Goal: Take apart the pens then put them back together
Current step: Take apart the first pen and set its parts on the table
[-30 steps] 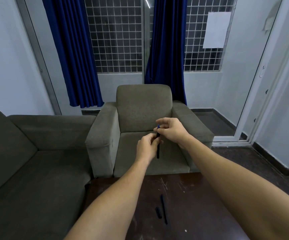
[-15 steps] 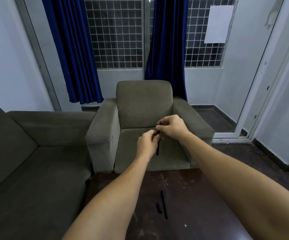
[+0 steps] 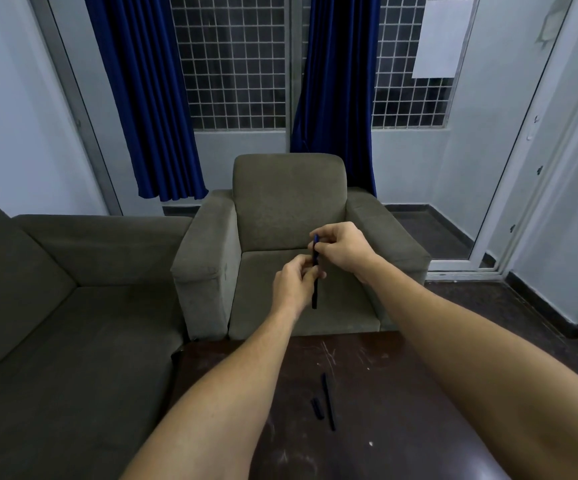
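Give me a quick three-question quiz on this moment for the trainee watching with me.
1. True or false: the slim dark blue pen is held by the left hand alone.
2. How many loose parts lie on the scratched dark wooden table? A one, B two, C four.
3. Fill in: the right hand pinches the pen's ____ end.
Key: 1 false, both hands hold it. 2 B, a long thin dark piece and a short dark piece. 3 upper.

loose pen parts point(image 3: 328, 401) on open table point(image 3: 401, 382)
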